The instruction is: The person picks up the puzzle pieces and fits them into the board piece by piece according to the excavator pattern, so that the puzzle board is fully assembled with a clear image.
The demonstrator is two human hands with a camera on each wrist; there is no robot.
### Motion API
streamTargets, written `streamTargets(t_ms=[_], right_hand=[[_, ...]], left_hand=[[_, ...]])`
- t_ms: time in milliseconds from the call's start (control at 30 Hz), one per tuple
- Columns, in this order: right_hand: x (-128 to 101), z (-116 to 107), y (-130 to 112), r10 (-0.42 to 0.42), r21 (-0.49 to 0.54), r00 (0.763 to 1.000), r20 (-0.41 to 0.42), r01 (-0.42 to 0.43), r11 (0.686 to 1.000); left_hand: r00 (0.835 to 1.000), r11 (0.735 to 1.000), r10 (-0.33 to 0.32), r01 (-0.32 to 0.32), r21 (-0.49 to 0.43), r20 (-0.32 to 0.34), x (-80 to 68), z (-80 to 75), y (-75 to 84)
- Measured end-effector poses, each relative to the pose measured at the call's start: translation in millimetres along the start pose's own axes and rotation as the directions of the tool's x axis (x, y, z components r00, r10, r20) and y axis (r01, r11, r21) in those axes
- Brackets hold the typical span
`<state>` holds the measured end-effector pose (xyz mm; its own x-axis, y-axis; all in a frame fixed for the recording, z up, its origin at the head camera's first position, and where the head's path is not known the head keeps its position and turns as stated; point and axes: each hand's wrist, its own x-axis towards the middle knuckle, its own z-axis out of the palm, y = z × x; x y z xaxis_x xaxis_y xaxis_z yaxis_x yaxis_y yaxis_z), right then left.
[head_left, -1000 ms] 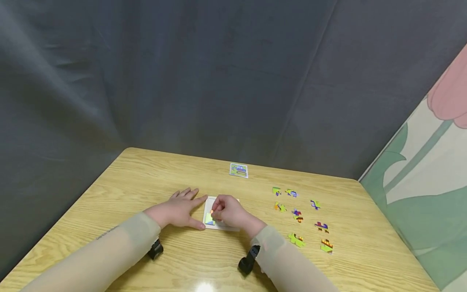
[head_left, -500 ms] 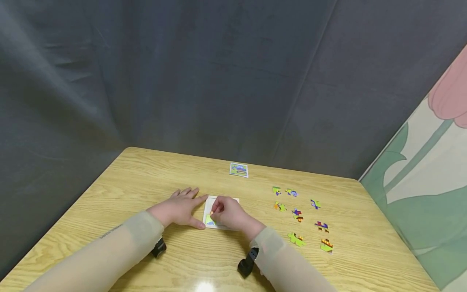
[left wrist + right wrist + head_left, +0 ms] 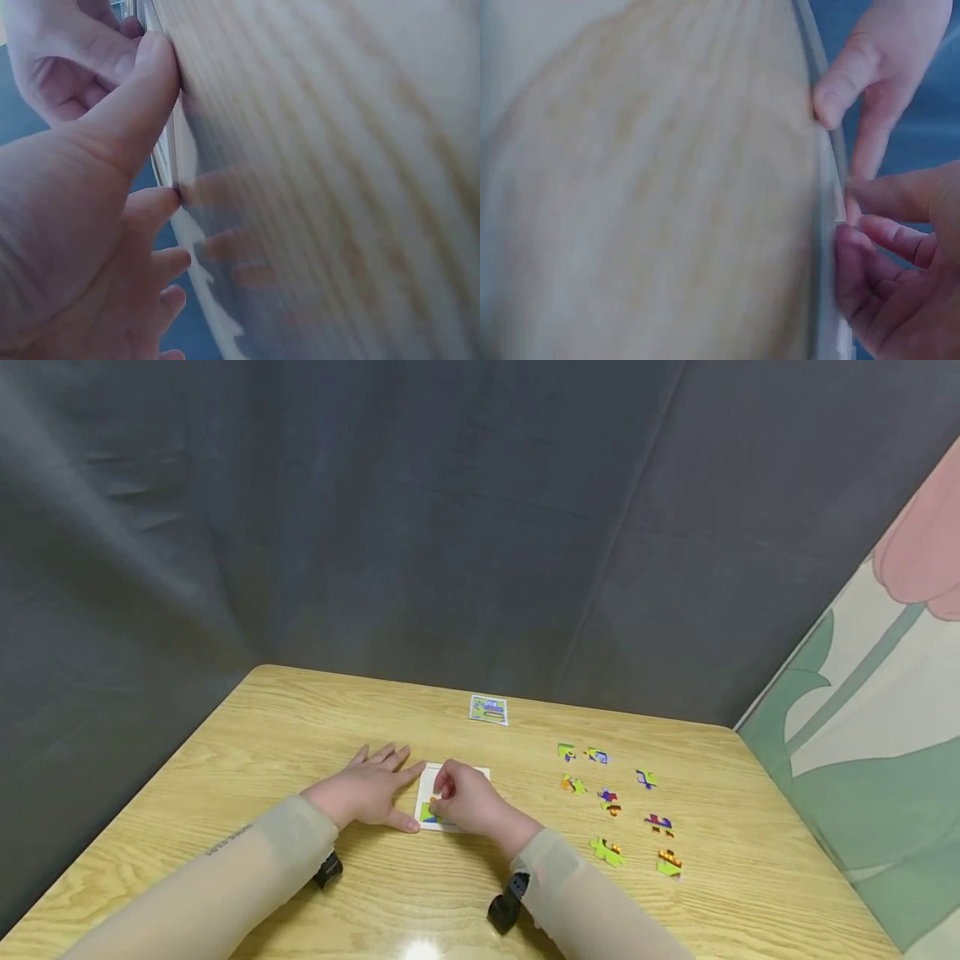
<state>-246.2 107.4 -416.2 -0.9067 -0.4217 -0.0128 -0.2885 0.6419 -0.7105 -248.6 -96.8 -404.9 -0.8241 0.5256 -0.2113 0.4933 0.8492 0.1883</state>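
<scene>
My left hand [image 3: 367, 792] lies flat on the table with its fingers spread. Its thumb and index finger touch the left edge of a small white puzzle tray [image 3: 429, 780]. Over the tray, my right hand [image 3: 471, 802] pinches a small jigsaw piece with an orange part [image 3: 432, 799] at the fingertips; most of that piece is hidden by the fingers. A green and blue jigsaw piece [image 3: 427, 814] shows in the tray's near left corner. In the left wrist view, the left thumb [image 3: 150, 82] rests at the tray's edge. The right hand [image 3: 907, 277] covers much of the tray in the right wrist view.
Several loose jigsaw pieces [image 3: 607, 852] are scattered on the wooden table [image 3: 375, 893] to the right. A small picture card [image 3: 488, 710] lies beyond the tray. A dark curtain [image 3: 450, 527] hangs behind the table, and a flowered cloth [image 3: 885, 727] on the right.
The right hand stays over the tray's near left corner, its fingertips shifting only slightly. The left hand holds its place at the tray's edge. The view has shifted a little.
</scene>
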Motion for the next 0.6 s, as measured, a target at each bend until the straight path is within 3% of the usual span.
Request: streamTargets(t_ms=[167, 267, 400, 500, 600], right_hand=[[-15.8, -41.1, 1.1, -0.007, 0.102, 0.998, -0.063, 0.013, 0.995], [-35.9, -80.4, 6.2, 0.002, 0.074, 0.998, -0.069, 0.003, 0.997], [-73.0, -130.2, 24.0, 0.045, -0.131, 0.999, 0.008, -0.044, 0.990], [-100.4, -153.1, 42.6, 0.161, -0.300, 0.985, 0.063, -0.135, 0.944], [-118.6, -158.6, 62.0, 0.261, -0.371, 0.962, 0.078, -0.215, 0.903]], left_hand=[[1.000, 0.998, 0.011, -0.011, 0.068, 0.001, 0.1, -2.3, 4.3], [1.000, 0.997, 0.018, -0.019, 0.072, 0.009, 0.7, -3.4, 5.8], [1.000, 0.997, 0.018, -0.020, 0.080, 0.023, 1.2, -2.8, 5.5], [0.999, 0.996, 0.017, -0.019, 0.083, 0.032, 2.1, -2.0, 4.2], [0.999, 0.997, 0.016, -0.019, 0.081, 0.036, 2.7, -1.7, 1.8]])
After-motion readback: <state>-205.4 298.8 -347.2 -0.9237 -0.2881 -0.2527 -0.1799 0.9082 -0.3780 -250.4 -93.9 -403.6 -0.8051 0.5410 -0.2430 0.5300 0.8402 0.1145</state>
